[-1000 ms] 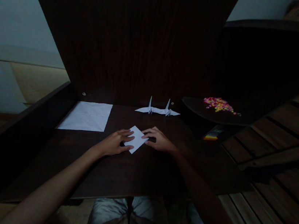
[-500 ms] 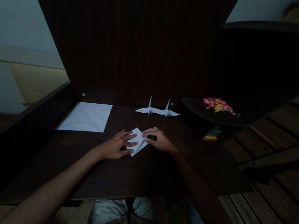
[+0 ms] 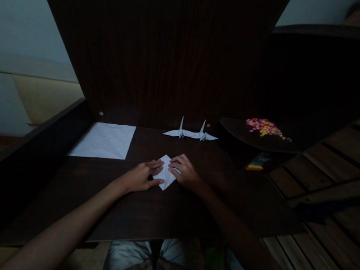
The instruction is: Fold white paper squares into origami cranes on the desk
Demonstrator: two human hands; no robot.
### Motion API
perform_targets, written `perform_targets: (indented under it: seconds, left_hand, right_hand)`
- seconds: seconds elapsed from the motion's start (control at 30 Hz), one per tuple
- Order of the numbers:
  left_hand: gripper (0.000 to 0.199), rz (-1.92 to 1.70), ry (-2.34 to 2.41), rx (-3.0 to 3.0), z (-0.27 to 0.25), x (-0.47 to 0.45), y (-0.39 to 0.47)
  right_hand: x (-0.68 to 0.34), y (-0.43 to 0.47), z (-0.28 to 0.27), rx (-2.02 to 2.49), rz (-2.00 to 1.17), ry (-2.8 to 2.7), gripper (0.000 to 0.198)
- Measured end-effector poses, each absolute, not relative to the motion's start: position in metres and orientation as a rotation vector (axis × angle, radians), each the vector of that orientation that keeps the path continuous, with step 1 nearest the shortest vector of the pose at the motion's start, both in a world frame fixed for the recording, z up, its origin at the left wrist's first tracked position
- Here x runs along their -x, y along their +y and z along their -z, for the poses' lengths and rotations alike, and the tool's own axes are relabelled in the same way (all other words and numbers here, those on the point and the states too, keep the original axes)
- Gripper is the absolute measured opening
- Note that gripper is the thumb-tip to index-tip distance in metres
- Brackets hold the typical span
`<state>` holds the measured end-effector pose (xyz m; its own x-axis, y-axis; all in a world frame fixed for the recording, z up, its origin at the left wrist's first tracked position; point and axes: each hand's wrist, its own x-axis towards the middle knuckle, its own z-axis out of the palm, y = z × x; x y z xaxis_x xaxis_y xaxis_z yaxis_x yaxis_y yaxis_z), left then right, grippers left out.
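Note:
On the dark desk in front of me lies a white paper folded into a small diamond (image 3: 165, 179), with a crease down its middle. My left hand (image 3: 143, 176) rests on the diamond's left side, fingers stretched out and thumb spread toward the lower edge. From the right, my right hand (image 3: 186, 171) has bent fingers and thumb on the right flap, near the centre crease; its fingertips partly cover the paper. Behind the hands stand two white origami cranes (image 3: 180, 133) side by side, their wings touching or overlapping.
A creased white paper sheet (image 3: 104, 140) lies flat at the back left. Small colourful pieces (image 3: 265, 127) are heaped on a low corner shelf (image 3: 234, 129) at the right, with a yellow-edged item (image 3: 255, 167) beneath. A dark side panel (image 3: 23, 163) borders the desk's left.
The right flap, lifted at an angle before, now lies flatter. My right hand has moved slightly left over it, and my left fingers have drawn closer together.

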<state>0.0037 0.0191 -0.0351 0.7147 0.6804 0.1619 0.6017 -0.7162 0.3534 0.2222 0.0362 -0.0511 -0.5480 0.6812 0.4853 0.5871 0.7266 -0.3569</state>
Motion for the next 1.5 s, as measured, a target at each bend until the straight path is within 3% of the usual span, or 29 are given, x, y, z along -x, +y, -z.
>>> perform_targets:
  seconds: [0.37, 0.87, 1.5]
  left_hand:
    - [0.053, -0.467, 1.036, -2.675, 0.038, -0.003, 0.019]
    - [0.054, -0.304, 0.998, -2.619, 0.024, -0.001, 0.015]
    - [0.066, -0.343, 1.001, -2.64, 0.031, 0.003, 0.015]
  right_hand:
    - [-0.222, 0.019, 0.037, 1.05, 0.094, -2.535, 0.039]
    - [-0.23, 0.012, 0.021, 1.262, -0.229, -2.69, 0.054]
    - [-0.228, 0.013, 0.026, 1.269, -0.212, -2.674, 0.064]
